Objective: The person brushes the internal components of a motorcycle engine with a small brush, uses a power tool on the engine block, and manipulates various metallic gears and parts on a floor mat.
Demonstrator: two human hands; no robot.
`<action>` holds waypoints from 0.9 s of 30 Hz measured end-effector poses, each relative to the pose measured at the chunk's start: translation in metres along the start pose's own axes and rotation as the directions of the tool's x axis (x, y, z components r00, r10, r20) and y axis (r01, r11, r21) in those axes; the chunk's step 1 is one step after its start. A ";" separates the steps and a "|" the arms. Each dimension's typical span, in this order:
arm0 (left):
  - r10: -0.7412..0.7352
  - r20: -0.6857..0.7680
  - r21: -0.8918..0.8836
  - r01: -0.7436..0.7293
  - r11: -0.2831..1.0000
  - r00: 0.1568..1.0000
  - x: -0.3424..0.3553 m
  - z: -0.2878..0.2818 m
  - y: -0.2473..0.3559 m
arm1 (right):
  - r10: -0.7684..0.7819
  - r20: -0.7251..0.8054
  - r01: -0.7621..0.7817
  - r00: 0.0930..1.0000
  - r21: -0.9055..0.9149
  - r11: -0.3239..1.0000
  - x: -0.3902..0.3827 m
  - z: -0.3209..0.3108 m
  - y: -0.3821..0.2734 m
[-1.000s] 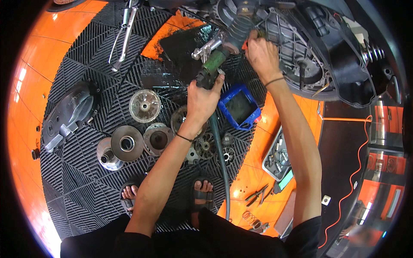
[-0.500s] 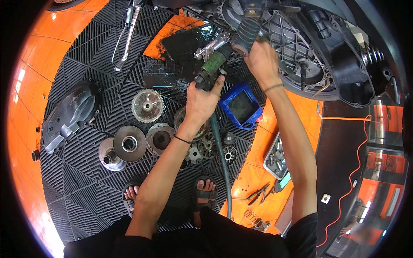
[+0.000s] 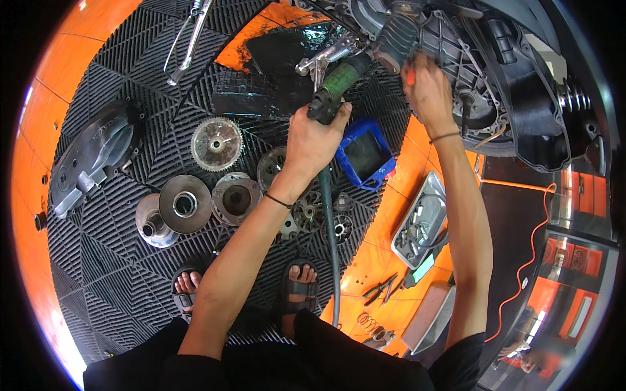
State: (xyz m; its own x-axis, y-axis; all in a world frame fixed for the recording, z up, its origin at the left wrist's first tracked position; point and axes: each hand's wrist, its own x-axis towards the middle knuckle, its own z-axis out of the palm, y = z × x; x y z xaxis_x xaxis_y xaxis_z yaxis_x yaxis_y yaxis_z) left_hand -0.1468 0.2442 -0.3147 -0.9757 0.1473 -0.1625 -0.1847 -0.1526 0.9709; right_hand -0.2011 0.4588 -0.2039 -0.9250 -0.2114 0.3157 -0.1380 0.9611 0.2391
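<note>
My left hand (image 3: 316,138) is wrapped round the lower end of a green-and-black hand tool (image 3: 342,77). A thick dark hose (image 3: 330,241) runs from below this hand toward my feet. The tool's upper end lies close to a ribbed dark cylinder (image 3: 396,42) at the machine. At the motor scooter's open engine case (image 3: 456,55), my right hand (image 3: 428,94) has its fingers curled. A blurred orange-red piece (image 3: 409,75) shows at those fingers; its kind cannot be made out. Under the tool, a silver metal stand (image 3: 329,55) is partly hidden.
A toothed disc (image 3: 216,144), a pulley face (image 3: 185,204) and several round metal parts lie on the black ribbed mat (image 3: 104,280). A black cover (image 3: 98,156) is at left. To the right are a blue-framed tray (image 3: 364,155), a metal tray of sockets (image 3: 420,221) and pliers (image 3: 380,289).
My view has shifted, so floor parts sit further left and the socket tray shows more fully. The orange-red piece now shows at my right fingers. My left hand keeps its hold on the tool.
</note>
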 end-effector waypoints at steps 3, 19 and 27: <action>0.028 -0.020 0.063 -0.026 0.998 0.999 0.001 -0.004 0.004 | 0.123 0.060 -0.123 0.991 -0.019 0.992 0.020 0.011 -0.003; -0.060 0.067 -0.019 0.062 0.998 0.996 -0.016 0.031 0.032 | 0.805 -0.447 -0.239 0.390 0.795 0.557 -0.039 0.057 -0.020; 0.002 0.096 0.038 -0.005 0.999 0.995 -0.022 0.073 0.047 | 0.960 -0.194 -0.022 0.203 0.979 0.202 -0.060 0.065 -0.003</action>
State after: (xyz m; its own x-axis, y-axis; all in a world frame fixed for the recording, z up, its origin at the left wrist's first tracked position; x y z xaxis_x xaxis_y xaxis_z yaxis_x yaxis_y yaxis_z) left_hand -0.1252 0.3057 -0.2531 -0.9602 0.2399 -0.1432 -0.1748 -0.1163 0.9777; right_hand -0.1687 0.4804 -0.2834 -0.2515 0.8453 0.4715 -0.3544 0.3729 -0.8575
